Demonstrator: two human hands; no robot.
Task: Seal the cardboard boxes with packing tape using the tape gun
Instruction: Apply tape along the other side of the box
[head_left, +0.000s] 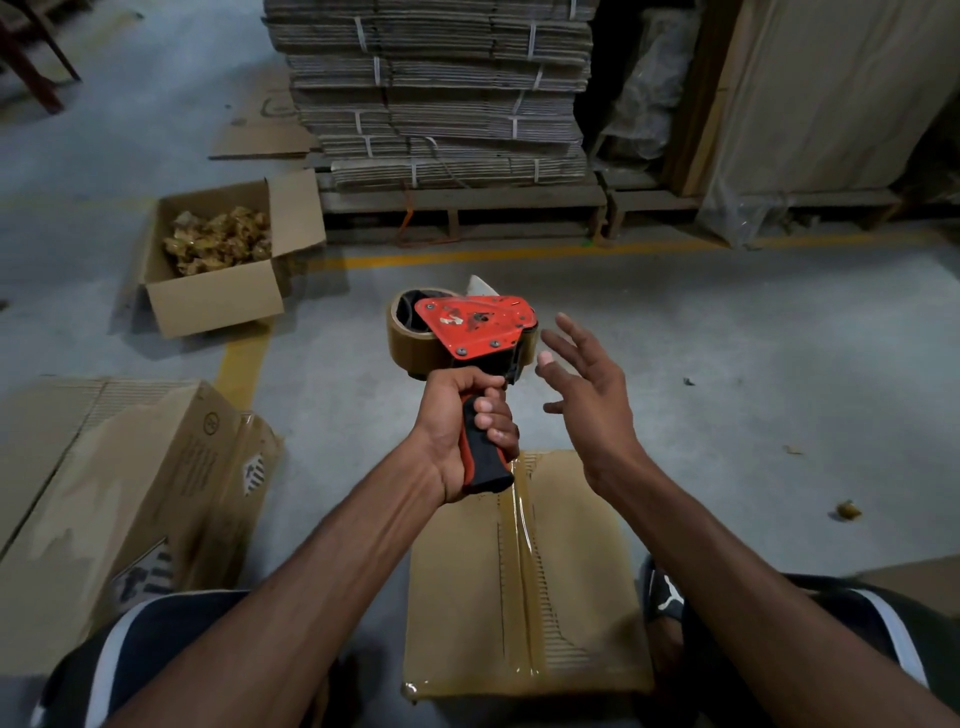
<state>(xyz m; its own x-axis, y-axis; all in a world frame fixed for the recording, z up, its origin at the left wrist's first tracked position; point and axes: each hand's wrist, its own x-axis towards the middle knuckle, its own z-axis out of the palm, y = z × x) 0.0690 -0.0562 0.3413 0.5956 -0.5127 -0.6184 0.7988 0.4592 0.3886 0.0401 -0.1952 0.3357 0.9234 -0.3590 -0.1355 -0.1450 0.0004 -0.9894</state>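
Head view: scuffed red tape gun (470, 332), brown roll

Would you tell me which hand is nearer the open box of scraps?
Left. The left hand, gripping the tape gun, is nearer the open box; the right hand is farther right.

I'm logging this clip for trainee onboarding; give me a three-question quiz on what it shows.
1. Which hand grips the tape gun?
2. True or false: the right hand pinches the tape roll.
3. The open box by the yellow floor line holds: A) crumpled brown scraps B) tape rolls C) nothing.

Key: 1. The left hand, by the handle. 2. False; its fingers are spread, apart from the gun. 3. A.
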